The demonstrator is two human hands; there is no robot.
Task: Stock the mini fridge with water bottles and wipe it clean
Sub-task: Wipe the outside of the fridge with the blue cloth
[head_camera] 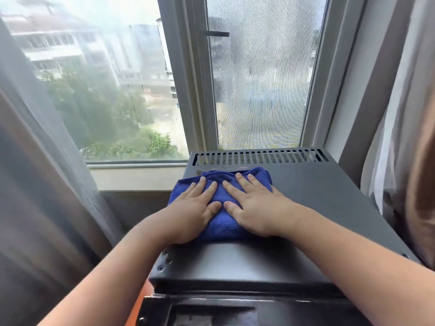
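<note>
The black mini fridge stands below the window, seen from above, with a slotted vent along its back edge. A folded blue cloth lies on the left half of its top. My left hand presses flat on the cloth's left side with fingers straight. My right hand presses flat on its right side, thumbs nearly touching. No water bottles are in view. The fridge door's top edge shows at the bottom of the frame.
A window with a mesh screen rises right behind the fridge, with a sill to the left. Curtains hang close on the left and right sides. The fridge top's right half is bare.
</note>
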